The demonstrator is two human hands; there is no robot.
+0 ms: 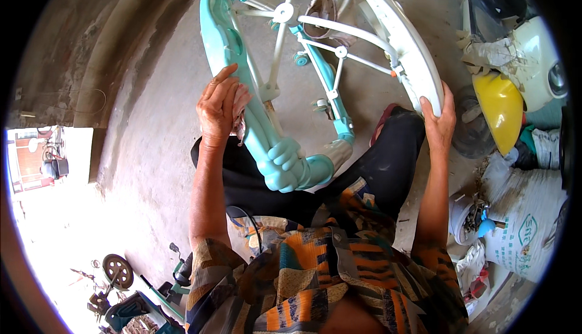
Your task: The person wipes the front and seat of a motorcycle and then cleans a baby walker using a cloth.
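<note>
Before me, tilted over my knees, is a frame on small casters that looks like a baby walker, with a turquoise moulded plastic side and a white curved side. White crossed struts join the two. My left hand is closed on a crumpled pinkish cloth and presses it against the turquoise side. On the right, my right hand grips the lower end of the white side, thumb on top. Another cloth, stained and pale, hangs from the frame between the sides.
Along the right lie a yellow plastic shell, a white plastic housing, a dark tyre, a bucket of small parts and a filled white sack. A wheeled machine stands at lower left, by a bright doorway.
</note>
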